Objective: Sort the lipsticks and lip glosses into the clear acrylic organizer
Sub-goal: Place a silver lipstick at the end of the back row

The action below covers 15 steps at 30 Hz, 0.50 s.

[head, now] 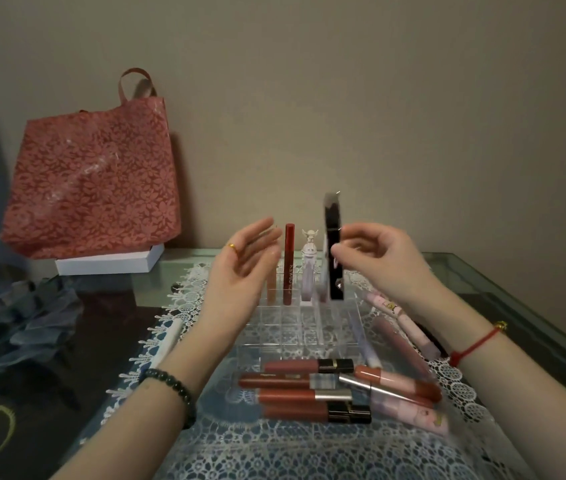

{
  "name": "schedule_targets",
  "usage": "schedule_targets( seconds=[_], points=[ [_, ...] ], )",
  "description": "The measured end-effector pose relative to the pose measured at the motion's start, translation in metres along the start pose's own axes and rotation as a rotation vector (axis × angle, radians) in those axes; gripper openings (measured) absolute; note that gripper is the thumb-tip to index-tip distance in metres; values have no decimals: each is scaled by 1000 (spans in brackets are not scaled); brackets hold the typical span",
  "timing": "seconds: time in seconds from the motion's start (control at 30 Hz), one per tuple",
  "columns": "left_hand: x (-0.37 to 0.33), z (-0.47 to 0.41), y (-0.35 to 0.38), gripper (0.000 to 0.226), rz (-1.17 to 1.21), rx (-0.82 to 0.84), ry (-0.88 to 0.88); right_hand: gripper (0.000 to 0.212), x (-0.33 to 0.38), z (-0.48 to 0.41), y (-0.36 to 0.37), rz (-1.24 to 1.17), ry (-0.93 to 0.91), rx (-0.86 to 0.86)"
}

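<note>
Right hand (378, 258) pinches the black lipstick tube (332, 213) mid-body — probably light, stiff, slick; left hand (240, 268) loose-fingered, empty, beside the acrylic organizer (292, 329)

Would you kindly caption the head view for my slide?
Right hand holds a black tube upright at the clear organizer; left hand open; unsorted glosses lie nearby.

Clear acrylic organizer (276, 346): grid of square cells, sat on lace, mostly unfilled.
Back row held three upright tubes: nude gloss (272, 287), dark red lipstick (289, 265), white figure-topped tube (309, 271).
Black tube (333, 237): upright, blurred, pinched in right hand (378, 261) over back row; whether seated in cell was unclear.
Four red-brown glosses (295, 396) lay side by side before organizer, caps pointing right.
Pink glosses (409, 400) lay right of them, overlapping.
</note>
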<state>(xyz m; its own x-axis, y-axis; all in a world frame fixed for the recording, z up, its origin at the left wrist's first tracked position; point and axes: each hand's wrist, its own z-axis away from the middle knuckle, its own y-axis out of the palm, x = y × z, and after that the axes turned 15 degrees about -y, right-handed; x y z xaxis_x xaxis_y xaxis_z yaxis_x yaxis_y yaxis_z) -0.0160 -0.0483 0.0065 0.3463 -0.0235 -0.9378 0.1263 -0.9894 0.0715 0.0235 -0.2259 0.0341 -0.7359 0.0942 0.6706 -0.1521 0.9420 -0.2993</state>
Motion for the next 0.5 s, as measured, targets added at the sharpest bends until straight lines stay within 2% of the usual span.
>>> schedule_targets(
  seconds=[0.1, 0.17, 0.27, 0.37, 0.5],
  points=[
    [20, 7, -21, 32, -206, -165, 0, 16, -10, -13, -15, 43, 20, -174],
    [33, 11, -33, 33, -338, -224, 1, 17, -19, -20, -22, 97, 36, -211],
    [50, 17, -44, 46, -426, -177, -72, 25, -36, -25, -26, 201, 70, -176],
    [63, 24, -50, 70, -555, -98, -187, 28, -52, -24, -26, 275, 84, -123],
    [69, 25, -54, 83, -748, -36, -155, 19, -69, -19, -24, 304, 84, -111]
  ],
)
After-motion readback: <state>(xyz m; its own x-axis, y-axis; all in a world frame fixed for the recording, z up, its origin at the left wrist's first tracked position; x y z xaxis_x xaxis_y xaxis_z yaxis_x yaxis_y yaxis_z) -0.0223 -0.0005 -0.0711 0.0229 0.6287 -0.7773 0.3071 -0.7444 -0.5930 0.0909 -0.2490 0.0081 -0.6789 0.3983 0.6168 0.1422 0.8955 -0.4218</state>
